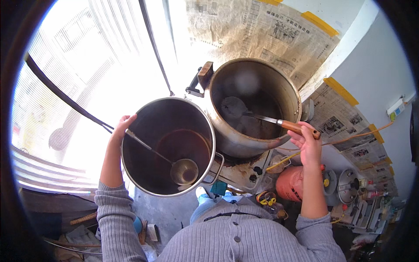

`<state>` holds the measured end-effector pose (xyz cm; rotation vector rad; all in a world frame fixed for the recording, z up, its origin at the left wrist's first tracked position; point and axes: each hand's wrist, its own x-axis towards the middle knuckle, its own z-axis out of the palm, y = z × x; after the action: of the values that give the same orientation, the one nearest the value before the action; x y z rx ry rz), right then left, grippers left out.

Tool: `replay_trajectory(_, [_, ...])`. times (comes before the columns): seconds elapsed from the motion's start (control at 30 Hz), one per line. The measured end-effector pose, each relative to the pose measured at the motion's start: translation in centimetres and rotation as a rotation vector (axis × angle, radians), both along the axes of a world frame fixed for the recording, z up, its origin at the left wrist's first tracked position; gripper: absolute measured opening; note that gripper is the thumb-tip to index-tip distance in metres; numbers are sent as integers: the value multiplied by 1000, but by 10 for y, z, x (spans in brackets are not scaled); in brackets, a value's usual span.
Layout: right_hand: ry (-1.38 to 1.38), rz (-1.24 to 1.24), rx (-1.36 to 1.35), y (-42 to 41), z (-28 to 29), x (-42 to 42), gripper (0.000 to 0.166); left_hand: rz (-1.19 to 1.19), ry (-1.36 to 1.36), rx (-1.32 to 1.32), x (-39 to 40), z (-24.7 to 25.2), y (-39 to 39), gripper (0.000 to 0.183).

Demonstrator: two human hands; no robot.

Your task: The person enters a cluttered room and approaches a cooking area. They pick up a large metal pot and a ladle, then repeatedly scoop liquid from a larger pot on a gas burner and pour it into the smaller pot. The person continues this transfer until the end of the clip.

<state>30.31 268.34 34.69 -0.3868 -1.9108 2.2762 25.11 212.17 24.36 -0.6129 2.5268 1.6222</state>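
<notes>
My left hand (121, 127) is at the left rim of a tall stainless steel pot (139, 163), its fingers around the handle end of a round fine-mesh strainer (184, 172). The strainer head hangs inside this pot, over brown liquid (167, 140). To the right, a large stained metal pot (234, 144) sits on a gas stove (237, 172). My right hand (307, 140) holds the wooden handle of a ladle or skimmer (262, 118) across that pot's right rim. Its round head lies in dark liquid, so its form is unclear.
Newspaper (242, 26) covers the wall behind the stove. Right of my body stand a red gas cylinder (289, 183) and a yellow hose (283, 162). An orange cord (353, 137) runs along the right wall. Bright ribbed sheeting (65, 114) is at left. Clutter lies on the floor at both sides.
</notes>
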Motion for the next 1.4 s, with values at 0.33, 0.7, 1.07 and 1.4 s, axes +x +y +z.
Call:
replay_trajectory(0.33, [151,12,170,12,78,16,30,-2,-26,-3,0,-4,-7,74])
replay_trajectory(0.7, [281,78,224,4,131,37,30,2,-21,-67,4,7,2,71])
replay_trajectory(1.07, [172,374,24,-57,77,42,28,-14,-21,-41,-1,2,-1,77])
replay_trajectory(1.4, [341,687,294,-85,50,45,18,-11,-27,-88,-5,-17,-17,76])
